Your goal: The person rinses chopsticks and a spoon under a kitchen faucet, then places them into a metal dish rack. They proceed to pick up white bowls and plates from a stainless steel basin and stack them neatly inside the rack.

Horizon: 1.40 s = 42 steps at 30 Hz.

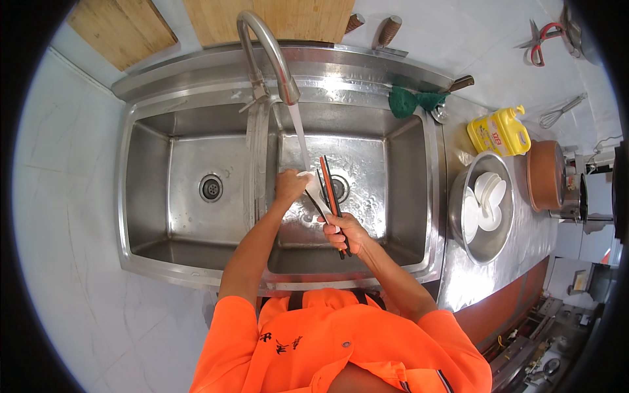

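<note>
My right hand is closed around a bundle of black and red chopsticks above the right basin. A white spoon slants beside the chopsticks, its lower end at my right fingers. At its upper end, my left hand is closed, gripping it; the left fingertips are partly hidden. Water runs from the curved faucet in a stream down to the left hand and spoon. Beneath the hands lies the wet right basin with its drain.
On the right counter stand a metal bowl holding white dishes and spoons, a yellow jug and a brown pot. Green scrub pads lie on the sink's back corner. The left basin adjoins; cutting boards stand behind.
</note>
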### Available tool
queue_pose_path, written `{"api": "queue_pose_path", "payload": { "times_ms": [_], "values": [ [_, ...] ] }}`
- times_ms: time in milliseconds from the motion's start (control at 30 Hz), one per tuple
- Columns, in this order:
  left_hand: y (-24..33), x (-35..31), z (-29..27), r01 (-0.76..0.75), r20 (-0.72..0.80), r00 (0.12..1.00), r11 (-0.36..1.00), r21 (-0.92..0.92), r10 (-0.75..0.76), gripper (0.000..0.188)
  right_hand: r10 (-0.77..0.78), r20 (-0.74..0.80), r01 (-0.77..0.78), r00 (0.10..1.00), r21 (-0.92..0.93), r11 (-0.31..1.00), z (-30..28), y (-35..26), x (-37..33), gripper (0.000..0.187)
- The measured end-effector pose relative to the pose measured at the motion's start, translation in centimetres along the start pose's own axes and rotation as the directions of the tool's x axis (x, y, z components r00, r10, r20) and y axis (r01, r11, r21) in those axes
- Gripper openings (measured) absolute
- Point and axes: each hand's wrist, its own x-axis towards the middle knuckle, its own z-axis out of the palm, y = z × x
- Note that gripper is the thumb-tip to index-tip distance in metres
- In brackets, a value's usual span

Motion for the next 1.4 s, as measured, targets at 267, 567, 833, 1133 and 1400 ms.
{"api": "queue_pose_path", "payload": {
  "times_ms": [267,567,833,1133,1400],
  "values": [
    [1.5,1.5,-4.7,-0.549,-0.631,0.656,0.835,-0.024,0.414,0.024,-0.071,-0.302,-0.125,0.951,-0.582,0.804,0.5,-1.5,0.6,0.014],
    [0.2,11.9,-13.2,0.026,0.032,0.987,-0.042,-0.999,-0.156,0.026,-0.059,-0.262,-0.129,0.963,-0.643,0.755,-1.6,-0.4,0.3,0.015],
    [4.0,8.3,-13.5,-0.441,-0.429,0.897,0.304,-0.844,0.111,0.054,0.068,-0.208,-0.135,0.976,-0.330,0.934,-0.3,-1.3,-0.9,0.016],
    [-2.5,-1.4,-8.1,-0.265,-0.161,0.964,0.738,-0.621,0.211,0.032,0.160,0.075,-0.177,0.984,0.435,0.883,-3.8,2.4,-0.3,0.016],
    [-4.0,-7.3,-4.6,-0.293,-0.101,0.955,0.821,-0.491,0.280,0.025,0.050,-0.011,-0.037,0.999,0.508,0.860,-7.4,3.6,-5.4,0.013]
  ]
}}
